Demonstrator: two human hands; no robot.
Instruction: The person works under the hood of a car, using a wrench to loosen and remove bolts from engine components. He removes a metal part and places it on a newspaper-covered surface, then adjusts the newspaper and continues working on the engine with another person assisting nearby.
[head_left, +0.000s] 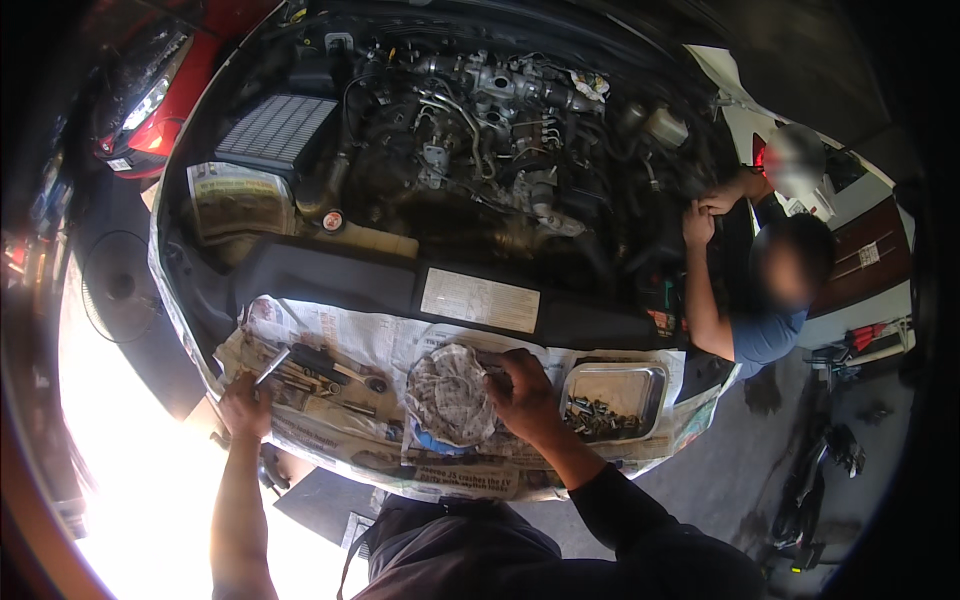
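At the front left edge of the open engine bay, my left hand [245, 405] is closed around the lower end of a short silver metal bar tool [272, 365]. Several wrenches and a black-handled ratchet [345, 370] lie beside it on newspaper. My right hand [527, 398] is at the right rim of a round bowl [450, 395] lined with crumpled cloth or paper. Its fingers are curled in a pinch; what they hold, if anything, is too small to make out. To its right, a metal tray [655, 390] contains several bolts [600, 420].
Beyond the newspaper-covered front edge [470, 480] lies the partly stripped engine [490, 150]. An air filter [277, 130] sits at the far left. Another person [770, 290] leans in from the right, hands over the bay. A red car [170, 100] stands behind on the left.
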